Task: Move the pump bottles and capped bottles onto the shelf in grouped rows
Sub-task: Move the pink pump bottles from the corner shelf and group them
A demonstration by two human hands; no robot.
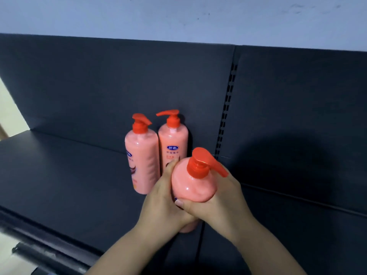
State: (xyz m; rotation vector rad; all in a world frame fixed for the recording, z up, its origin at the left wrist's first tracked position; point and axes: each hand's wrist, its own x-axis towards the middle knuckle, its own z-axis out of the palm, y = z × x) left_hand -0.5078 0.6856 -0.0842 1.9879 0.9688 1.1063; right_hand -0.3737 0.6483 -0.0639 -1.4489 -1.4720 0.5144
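Note:
Two pink pump bottles with red pumps stand upright side by side on the dark shelf (59, 175), against its back panel: the left bottle (142, 155) and the right bottle (173, 141). A third pink pump bottle (191, 181) is upright in front of them, nearer to me, its base on or just above the shelf. My left hand (160, 197) wraps its left side. On its right side is my right hand (220, 199), thumb across the front. Its nozzle points right. The hands hide its lower body and label.
The shelf's dark back panel (119, 86) rises behind the bottles, with a slotted upright (226, 116) at the seam to the right. A second shelf section (297, 215) continues on the right. The shelf's front edge (39, 231) runs at lower left. A pale wall is above.

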